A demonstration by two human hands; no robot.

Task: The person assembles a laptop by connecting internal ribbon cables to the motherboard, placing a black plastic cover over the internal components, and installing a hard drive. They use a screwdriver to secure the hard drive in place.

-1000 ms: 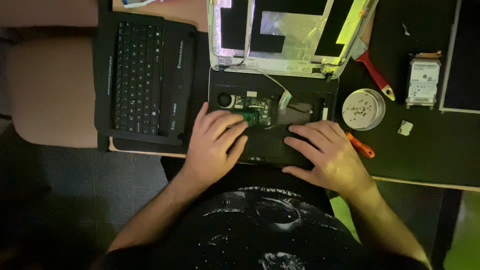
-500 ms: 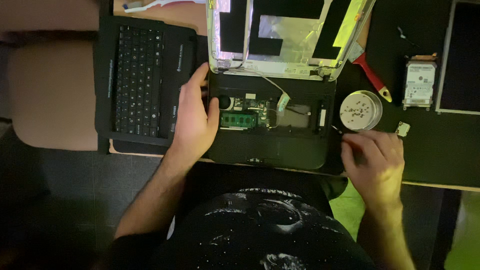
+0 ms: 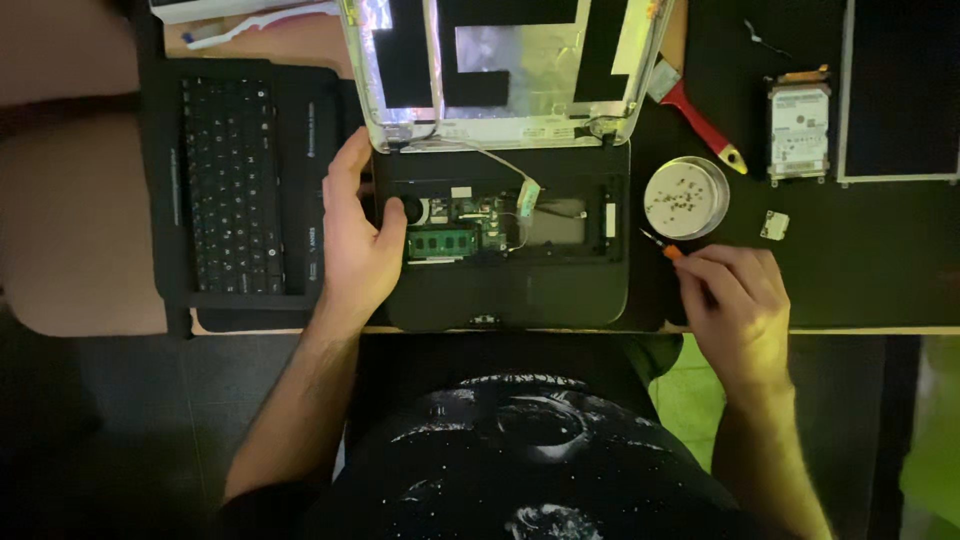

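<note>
Left hand spread flat, bracing opened laptop base at frame centre. Right hand curled around orange-handled screwdriver, tip pointing upper left toward the base, just right of it.

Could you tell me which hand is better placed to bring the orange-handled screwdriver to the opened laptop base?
Right, probably: the right hand already grips the orange-handled screwdriver, while the left hand lies on the laptop base, steadying its left edge.
</note>
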